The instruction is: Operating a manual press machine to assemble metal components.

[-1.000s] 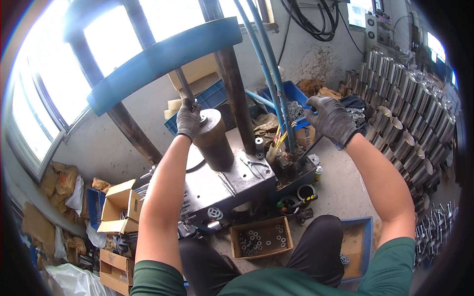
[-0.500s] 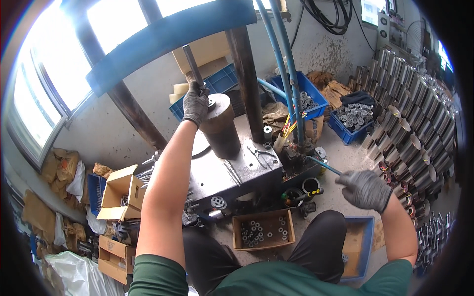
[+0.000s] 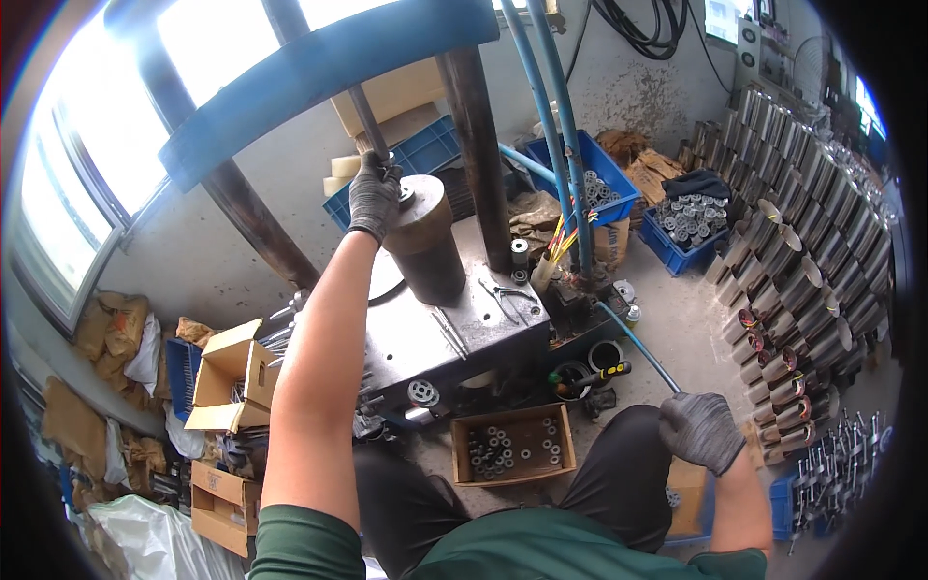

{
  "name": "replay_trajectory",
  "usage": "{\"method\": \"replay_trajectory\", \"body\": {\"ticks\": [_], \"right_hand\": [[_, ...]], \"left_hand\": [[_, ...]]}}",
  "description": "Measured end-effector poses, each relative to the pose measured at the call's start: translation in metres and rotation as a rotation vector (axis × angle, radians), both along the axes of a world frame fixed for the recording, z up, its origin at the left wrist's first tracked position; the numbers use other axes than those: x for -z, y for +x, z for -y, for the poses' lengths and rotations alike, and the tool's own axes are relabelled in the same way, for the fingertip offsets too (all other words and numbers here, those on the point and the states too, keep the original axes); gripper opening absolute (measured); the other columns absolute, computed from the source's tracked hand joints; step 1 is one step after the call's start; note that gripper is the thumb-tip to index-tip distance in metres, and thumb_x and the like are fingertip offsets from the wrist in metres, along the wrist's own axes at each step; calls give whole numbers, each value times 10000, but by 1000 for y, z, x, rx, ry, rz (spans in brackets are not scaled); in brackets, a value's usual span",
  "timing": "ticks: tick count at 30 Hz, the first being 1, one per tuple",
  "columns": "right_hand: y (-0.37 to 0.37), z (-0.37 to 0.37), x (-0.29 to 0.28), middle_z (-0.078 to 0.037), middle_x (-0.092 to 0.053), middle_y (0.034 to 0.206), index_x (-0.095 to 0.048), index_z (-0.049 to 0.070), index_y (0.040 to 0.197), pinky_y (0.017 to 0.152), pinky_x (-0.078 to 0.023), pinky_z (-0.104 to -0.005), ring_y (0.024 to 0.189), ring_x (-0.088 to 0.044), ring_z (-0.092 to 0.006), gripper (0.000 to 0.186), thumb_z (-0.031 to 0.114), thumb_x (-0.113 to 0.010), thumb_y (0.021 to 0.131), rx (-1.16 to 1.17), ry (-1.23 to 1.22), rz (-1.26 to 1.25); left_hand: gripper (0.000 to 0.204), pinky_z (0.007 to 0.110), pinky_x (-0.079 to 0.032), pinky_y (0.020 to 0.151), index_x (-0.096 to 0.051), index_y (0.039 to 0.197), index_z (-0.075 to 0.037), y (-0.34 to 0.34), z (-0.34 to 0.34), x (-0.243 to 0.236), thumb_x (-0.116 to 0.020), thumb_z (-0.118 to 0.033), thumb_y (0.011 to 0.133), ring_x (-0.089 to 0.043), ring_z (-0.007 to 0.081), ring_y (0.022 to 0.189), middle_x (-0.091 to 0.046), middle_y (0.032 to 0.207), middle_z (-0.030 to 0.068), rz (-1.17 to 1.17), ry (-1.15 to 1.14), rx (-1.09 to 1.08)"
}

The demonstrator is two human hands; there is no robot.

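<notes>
My gloved left hand (image 3: 376, 196) grips a metal shaft (image 3: 367, 114) at the top of a thick steel cylinder (image 3: 427, 275), beside a small pale ring (image 3: 407, 194). The cylinder stands on the steel bed (image 3: 394, 362) of a press under a blue crossbeam (image 3: 319, 77). My gloved right hand (image 3: 698, 430) is closed on the end of a long blue lever (image 3: 635, 339), low on the right. Pliers (image 3: 507, 298), slim rods (image 3: 449, 333) and small bushings (image 3: 519, 253) lie or stand on the bed.
Stacked steel tubes (image 3: 812, 251) fill the right side. Blue crates of parts (image 3: 677, 246) stand behind. A wooden box of rings (image 3: 559, 462) is between my knees, cardboard boxes (image 3: 208, 416) at left. Dark pillars (image 3: 478, 174) and blue pipes (image 3: 576, 174) rise around the press.
My right hand has swung down from high beside the pipes, taking the lever downward to a low position near my right knee. My left hand stays at the shaft atop the cylinder.
</notes>
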State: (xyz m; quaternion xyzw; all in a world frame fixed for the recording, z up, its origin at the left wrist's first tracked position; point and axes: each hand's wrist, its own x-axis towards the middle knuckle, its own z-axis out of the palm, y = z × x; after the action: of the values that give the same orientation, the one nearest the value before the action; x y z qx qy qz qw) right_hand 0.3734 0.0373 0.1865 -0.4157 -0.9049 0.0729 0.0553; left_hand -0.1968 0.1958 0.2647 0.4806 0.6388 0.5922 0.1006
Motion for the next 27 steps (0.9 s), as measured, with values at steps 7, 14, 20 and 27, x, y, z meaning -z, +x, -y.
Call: {"method": "replay_trajectory", "body": {"ticks": [7, 14, 20, 27], "right_hand": [[-4, 2, -3, -176, -696, 809, -703, 66, 829, 705, -576, -487, 759, -709, -390, 154, 213, -670, 858, 11, 5, -20], [-3, 1, -1, -175, -703, 825, -718, 69, 856, 731, -581, -483, 774, -711, -389, 140, 204, -680, 848, 45, -15, -24], [-28, -34, -51, -176, -719, 944, -717, 62, 1025, 753, -580, -480, 854, -720, -375, 201, 139, -681, 843, -88, 184, -161], [-109, -175, -114, -221, -724, 1000, -652, 29, 1136, 803, -580, -448, 893, -726, -374, 218, 54, -624, 921, -24, 733, -604]], "left_hand": [[218, 272, -609, 557, -527, 1194, -151, -29, -6, 11, -599, -13, 1041, -527, 91, 719, -548, 905, -12, -166, 58, -25], [195, 284, -634, 633, -570, 1188, -125, -1, -2, 14, -627, -35, 1025, -611, 122, 784, -654, 981, 43, -43, 125, 12], [206, 330, -599, 676, -580, 1188, -92, -15, -3, 21, -665, -49, 1005, -657, 162, 802, -696, 978, 89, -45, 134, 8], [220, 271, -615, 676, -600, 1183, -124, 1, 0, 16, -620, 22, 1020, -630, 102, 831, -666, 999, 21, -12, 125, 38]]}}
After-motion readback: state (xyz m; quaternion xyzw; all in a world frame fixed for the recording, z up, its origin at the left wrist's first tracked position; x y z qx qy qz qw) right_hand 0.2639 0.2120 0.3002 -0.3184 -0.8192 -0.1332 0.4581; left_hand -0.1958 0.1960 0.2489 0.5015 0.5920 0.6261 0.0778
